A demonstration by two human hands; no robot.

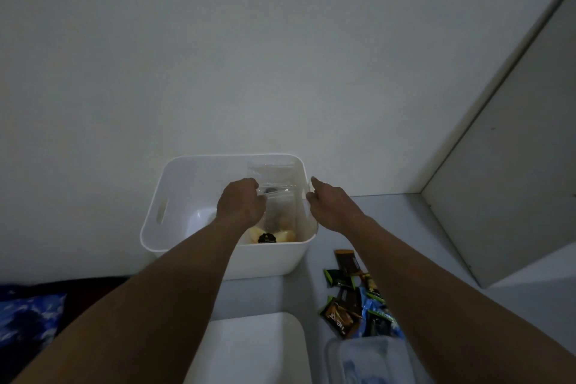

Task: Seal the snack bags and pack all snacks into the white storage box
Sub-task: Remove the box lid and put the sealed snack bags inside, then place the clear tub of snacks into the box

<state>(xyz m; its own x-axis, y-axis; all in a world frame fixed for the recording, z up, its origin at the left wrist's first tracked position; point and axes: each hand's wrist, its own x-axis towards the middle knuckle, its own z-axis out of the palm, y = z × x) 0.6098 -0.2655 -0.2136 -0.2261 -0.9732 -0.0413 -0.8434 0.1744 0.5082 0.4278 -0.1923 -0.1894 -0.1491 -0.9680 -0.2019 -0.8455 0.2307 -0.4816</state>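
Note:
The white storage box [174, 190] stands on the table against the wall. Inside it, on the right, clear zip snack bags [274, 174] stand upright, with yellowish snacks and a dark round label [267, 238] at the bottom. My left hand [241, 206] reaches into the box and holds the edge of a clear bag. My right hand [330, 204] grips the box's right wall at its handle slot. A heap of small wrapped snacks [352, 299] in black, green, orange and blue lies on the table to the right of the box.
A white lid or tray [249, 349] lies at the near edge. Beside it on the right stands a clear plastic container [367, 358]. A white cabinet panel [498, 196] rises on the right. Dark blue fabric [28, 318] lies at the left.

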